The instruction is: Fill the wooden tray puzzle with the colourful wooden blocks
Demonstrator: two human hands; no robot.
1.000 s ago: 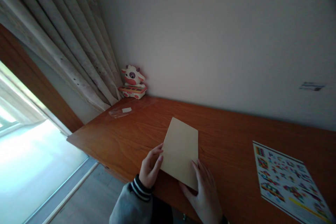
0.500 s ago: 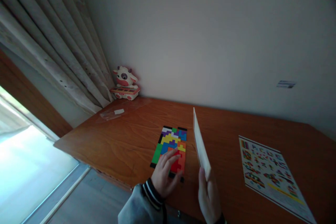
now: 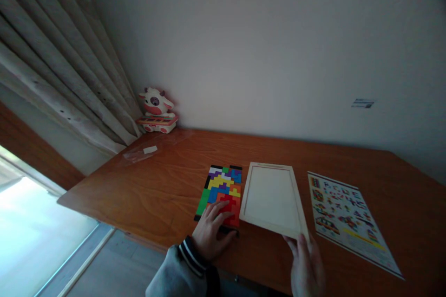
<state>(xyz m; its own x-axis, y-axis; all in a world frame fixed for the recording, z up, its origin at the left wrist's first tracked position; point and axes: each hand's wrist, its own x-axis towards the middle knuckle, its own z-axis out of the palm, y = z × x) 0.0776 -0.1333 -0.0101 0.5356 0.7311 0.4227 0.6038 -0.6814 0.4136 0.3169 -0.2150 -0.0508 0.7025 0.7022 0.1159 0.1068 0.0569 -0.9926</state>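
Observation:
Colourful interlocking puzzle pieces (image 3: 221,185) lie packed in a rectangle on the wooden table. Over their near end rests my left hand (image 3: 212,229), fingers spread and gripping nothing; its fingertips are on or just above the red pieces. My right hand (image 3: 304,260) pinches the near right corner of a pale wooden tray (image 3: 270,195), thumb on top and fingers partly hidden beneath. The tray is bare inside, has a raised rim, and sits just right of the pieces. Whether its far edge touches the table I cannot tell.
A printed sheet (image 3: 348,222) with coloured figures lies at the right of the table (image 3: 167,185). At the back left are a cow-shaped toy keyboard (image 3: 157,110) and a clear plastic bag (image 3: 139,152). A curtain (image 3: 66,65) hangs at the left; a wall stands behind.
The tray has turned from nearly edge-on to lying almost flat, its inside facing up. My right hand has moved right with it. My left hand stays over the pieces.

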